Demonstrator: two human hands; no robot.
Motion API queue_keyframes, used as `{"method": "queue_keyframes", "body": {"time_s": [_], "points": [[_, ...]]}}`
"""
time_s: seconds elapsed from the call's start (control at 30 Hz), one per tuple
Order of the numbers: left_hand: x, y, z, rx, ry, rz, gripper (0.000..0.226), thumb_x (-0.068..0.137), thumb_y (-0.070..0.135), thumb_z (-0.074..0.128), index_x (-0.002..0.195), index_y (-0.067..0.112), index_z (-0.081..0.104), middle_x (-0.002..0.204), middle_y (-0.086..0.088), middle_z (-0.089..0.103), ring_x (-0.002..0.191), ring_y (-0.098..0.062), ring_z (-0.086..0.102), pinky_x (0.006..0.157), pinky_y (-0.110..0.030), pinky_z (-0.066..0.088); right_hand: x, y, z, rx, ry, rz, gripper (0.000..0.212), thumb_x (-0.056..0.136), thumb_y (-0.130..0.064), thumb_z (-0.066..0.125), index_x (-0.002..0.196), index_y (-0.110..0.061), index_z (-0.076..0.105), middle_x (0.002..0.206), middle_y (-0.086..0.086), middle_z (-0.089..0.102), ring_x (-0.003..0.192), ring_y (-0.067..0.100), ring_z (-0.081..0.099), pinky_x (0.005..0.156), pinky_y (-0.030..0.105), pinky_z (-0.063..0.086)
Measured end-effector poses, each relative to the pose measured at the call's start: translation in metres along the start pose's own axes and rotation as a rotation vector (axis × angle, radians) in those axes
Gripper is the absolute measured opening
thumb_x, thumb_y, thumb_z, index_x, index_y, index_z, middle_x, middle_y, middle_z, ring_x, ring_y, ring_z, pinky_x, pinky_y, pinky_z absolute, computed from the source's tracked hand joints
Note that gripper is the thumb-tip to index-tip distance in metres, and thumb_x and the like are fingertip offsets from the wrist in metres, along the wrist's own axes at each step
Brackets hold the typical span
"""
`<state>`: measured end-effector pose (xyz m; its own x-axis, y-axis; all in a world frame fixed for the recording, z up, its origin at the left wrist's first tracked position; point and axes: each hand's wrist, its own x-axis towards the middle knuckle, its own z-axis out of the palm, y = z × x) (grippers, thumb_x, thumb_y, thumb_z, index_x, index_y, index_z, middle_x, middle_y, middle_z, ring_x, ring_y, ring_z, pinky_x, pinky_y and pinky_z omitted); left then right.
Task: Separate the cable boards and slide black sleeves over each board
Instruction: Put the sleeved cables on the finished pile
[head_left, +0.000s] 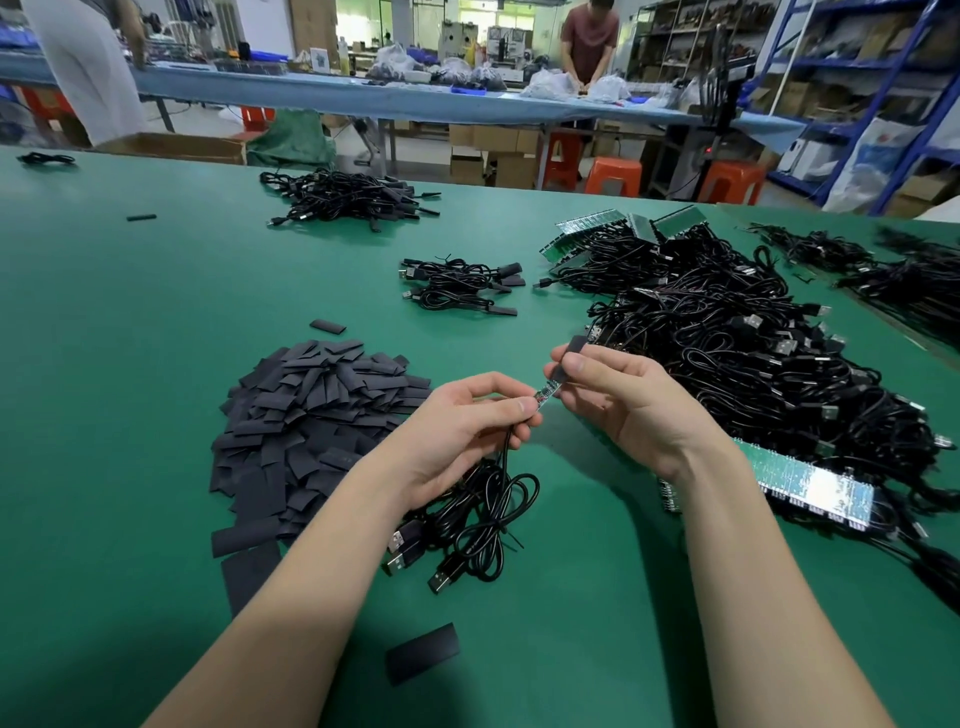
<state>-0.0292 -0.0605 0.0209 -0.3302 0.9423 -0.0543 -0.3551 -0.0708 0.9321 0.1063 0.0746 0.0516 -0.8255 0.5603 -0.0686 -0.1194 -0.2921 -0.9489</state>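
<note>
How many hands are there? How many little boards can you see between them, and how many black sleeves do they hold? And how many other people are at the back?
Hands: 2, the left hand and the right hand
Board showing between them: 1
Black sleeve held: 1
Other people: 2, one person at the left, one at the back
Total: 6

A green table (130, 312) is carrying everything. A heap of black sleeves (311, 431) is lying left of the grip, a loose sleeve (422, 652) sitting well below it. Coiled cables (467, 525) are resting just beneath the grip. A big tangle of cables (737, 353) and a strip of boards (810, 483) are lying to its right; smaller bundles (460, 286) are lying beyond.
</note>
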Motion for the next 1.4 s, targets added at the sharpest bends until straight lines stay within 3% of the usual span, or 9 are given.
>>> {"method": "queue_keyframes", "body": {"time_s": [0.07,0.27,0.53,0.77,0.83,1.03,1.2,1.4], "points": [[-0.001,0.004,-0.003,0.014,-0.047,-0.026,0.005,0.083,0.005,0.07,0.087,0.008,0.07,0.078,-0.007,0.07,0.064,-0.01,0.062,0.063,-0.017,0.052,-0.003,-0.002,-0.002,-0.014,-0.039,0.034,0.013,0.075,-0.015,0.072,0.081,-0.015,0.083,0.087,0.004,0.077,0.072,0.008,0.072,0.066,0.015,0.056],[-0.007,0.015,-0.013,0.024,-0.105,-0.039,0.034,0.076,0.01,0.073,0.109,0.01,0.065,0.082,-0.008,0.072,0.065,-0.01,0.062,0.066,-0.017,0.053,-0.006,-0.004,0.0,-0.055,-0.122,-0.042,0.016,0.075,-0.01,0.07,0.083,-0.017,0.082,0.09,0.005,0.078,0.082,0.01,0.073,0.073,0.018,0.057],[-0.007,0.016,-0.014,-0.035,-0.111,-0.032,0.017,0.08,0.009,0.071,0.092,0.012,0.059,0.082,-0.008,0.071,0.064,-0.008,0.061,0.063,-0.015,0.052,-0.001,0.005,0.009,-0.011,-0.14,-0.132,0.025,0.063,-0.014,0.089,0.085,-0.021,0.081,0.092,0.004,0.078,0.088,0.009,0.072,0.078,0.02,0.056],[-0.007,0.02,-0.015,-0.021,-0.139,0.003,0.017,0.081,0.008,0.071,0.089,0.012,0.057,0.082,-0.008,0.071,0.063,-0.009,0.06,0.062,-0.015,0.052,0.0,0.006,0.015,0.015,-0.15,-0.127,0.022,0.069,-0.008,0.086,0.084,-0.022,0.08,0.093,0.003,0.077,0.083,0.009,0.072,0.075,0.019,0.056],[-0.008,0.022,-0.017,0.022,-0.141,0.004,0.017,0.079,0.008,0.072,0.089,0.011,0.057,0.082,-0.009,0.071,0.063,-0.011,0.06,0.062,-0.016,0.052,0.0,0.005,0.016,-0.029,-0.182,-0.081,0.013,0.073,-0.016,0.079,0.086,-0.019,0.08,0.093,0.005,0.077,0.081,0.012,0.072,0.073,0.02,0.056],[-0.009,0.022,-0.018,0.04,-0.141,0.014,0.02,0.08,0.008,0.071,0.093,0.009,0.056,0.081,-0.01,0.071,0.063,-0.011,0.06,0.063,-0.017,0.053,0.0,0.004,0.013,-0.068,-0.243,-0.02,0.012,0.076,-0.015,0.076,0.088,-0.017,0.079,0.096,0.008,0.077,0.083,0.014,0.073,0.073,0.019,0.057],[-0.002,0.017,-0.011,0.127,0.023,0.158,0.02,0.079,0.011,0.078,0.093,0.009,0.064,0.08,-0.012,0.074,0.064,-0.015,0.067,0.065,-0.019,0.055,0.007,0.009,0.014,0.024,-0.069,-0.083,0.019,0.075,-0.011,0.075,0.094,-0.006,0.074,0.092,0.011,0.076,0.077,0.014,0.072,0.074,0.017,0.056],[0.004,0.011,-0.009,0.351,0.169,0.366,0.01,0.081,0.005,0.082,0.085,0.011,0.076,0.08,-0.01,0.077,0.068,-0.017,0.073,0.071,-0.021,0.057,0.01,0.01,0.014,0.126,0.056,-0.083,0.007,0.074,-0.012,0.077,0.08,-0.012,0.08,0.09,0.011,0.076,0.077,0.012,0.073,0.07,0.015,0.056]]}}
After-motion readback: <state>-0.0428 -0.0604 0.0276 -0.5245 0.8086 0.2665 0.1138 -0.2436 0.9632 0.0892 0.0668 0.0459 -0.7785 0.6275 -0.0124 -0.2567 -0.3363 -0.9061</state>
